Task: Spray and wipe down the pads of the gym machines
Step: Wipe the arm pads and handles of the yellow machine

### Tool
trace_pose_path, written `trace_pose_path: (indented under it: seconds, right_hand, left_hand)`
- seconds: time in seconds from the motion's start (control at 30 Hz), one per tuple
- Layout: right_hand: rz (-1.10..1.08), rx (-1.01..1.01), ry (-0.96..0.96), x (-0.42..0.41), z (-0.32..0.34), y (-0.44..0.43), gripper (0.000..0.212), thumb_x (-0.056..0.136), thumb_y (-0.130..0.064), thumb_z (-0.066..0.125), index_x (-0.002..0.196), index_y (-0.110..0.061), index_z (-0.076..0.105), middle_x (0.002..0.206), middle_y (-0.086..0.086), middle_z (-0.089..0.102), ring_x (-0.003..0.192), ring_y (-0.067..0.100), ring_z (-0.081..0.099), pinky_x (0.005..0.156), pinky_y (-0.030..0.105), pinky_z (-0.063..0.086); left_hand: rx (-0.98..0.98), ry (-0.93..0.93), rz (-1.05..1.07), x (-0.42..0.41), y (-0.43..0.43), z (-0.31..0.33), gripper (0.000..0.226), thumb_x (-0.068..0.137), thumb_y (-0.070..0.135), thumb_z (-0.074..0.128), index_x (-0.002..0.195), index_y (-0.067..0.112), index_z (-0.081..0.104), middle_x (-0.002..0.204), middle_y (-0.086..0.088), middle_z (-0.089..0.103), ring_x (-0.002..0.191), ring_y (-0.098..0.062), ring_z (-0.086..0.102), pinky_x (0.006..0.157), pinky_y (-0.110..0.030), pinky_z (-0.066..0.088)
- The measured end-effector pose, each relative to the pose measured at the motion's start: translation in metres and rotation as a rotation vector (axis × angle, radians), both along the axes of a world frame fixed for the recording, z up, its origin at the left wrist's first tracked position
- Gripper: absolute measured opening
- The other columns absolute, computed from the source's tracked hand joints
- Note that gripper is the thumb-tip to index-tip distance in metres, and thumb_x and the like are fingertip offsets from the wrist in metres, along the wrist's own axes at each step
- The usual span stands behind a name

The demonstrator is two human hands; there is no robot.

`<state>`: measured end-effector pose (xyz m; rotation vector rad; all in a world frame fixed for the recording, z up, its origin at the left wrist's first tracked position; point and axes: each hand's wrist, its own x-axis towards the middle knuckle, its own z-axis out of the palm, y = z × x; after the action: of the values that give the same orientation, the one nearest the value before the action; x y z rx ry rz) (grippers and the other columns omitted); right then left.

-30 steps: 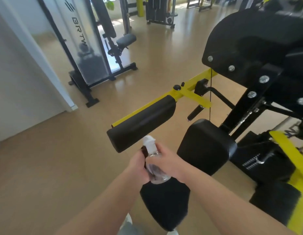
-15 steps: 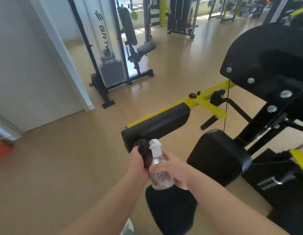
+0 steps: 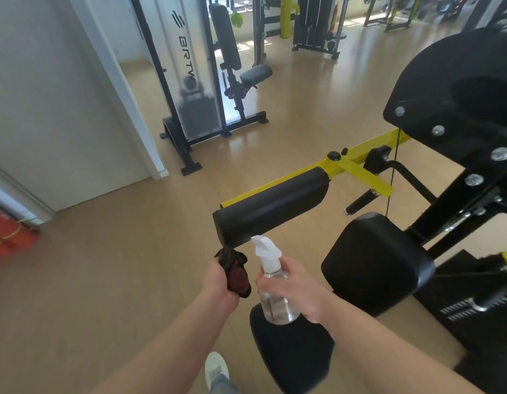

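Right hand (image 3: 297, 291) grasps clear plastic spray bottle (image 3: 275, 304); left hand (image 3: 218, 280) clenches crumpled dark cloth (image 3: 236, 275). Black cylindrical roller pad (image 3: 270, 206) sits at twelve o'clock. Risk: nozzle near the pad's end, so overspray may wet the floor.

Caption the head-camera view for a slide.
Right hand holds a clear spray bottle and left hand grips a dark cloth before a black roller pad on a yellow-framed gym machine.

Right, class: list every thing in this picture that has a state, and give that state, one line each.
Spray bottle, upright, gripped by the right hand.
Cloth, bunched up, gripped by the left hand.
Roller pad, mounted on yellow arm, no hand on it.
Square pad, nothing on it.
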<state>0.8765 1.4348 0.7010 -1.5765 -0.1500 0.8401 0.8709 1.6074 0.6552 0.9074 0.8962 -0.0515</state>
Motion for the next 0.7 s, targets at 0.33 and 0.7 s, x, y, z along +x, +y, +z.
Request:
trace_pose_path:
  seconds: [0.33,0.7]
  right_hand:
    - [-0.154,-0.059,-0.131,0.008,-0.003,-0.022,0.020,0.093,-0.020,0.074,0.107,-0.027,0.061,0.100,0.001,0.064,0.094,0.016,0.064,0.076,0.022,0.051]
    - [-0.317,-0.101,-0.160,0.022,-0.004,-0.044,0.033,0.092,-0.027,0.076,0.116,-0.038,0.056,0.112,-0.008,0.063,0.102,0.014,0.062,0.081,0.021,0.049]
  left_hand:
    - [-0.094,0.070,0.070,0.015,-0.016,0.006,0.027,0.100,0.030,0.052,0.114,0.011,0.063,0.091,-0.007,0.063,0.068,-0.017,0.056,0.051,-0.027,0.047]
    - [-0.107,0.122,0.053,0.028,-0.043,0.011,0.023,0.098,0.030,0.056,0.108,0.012,0.065,0.089,-0.008,0.064,0.075,-0.021,0.060,0.062,-0.032,0.048]
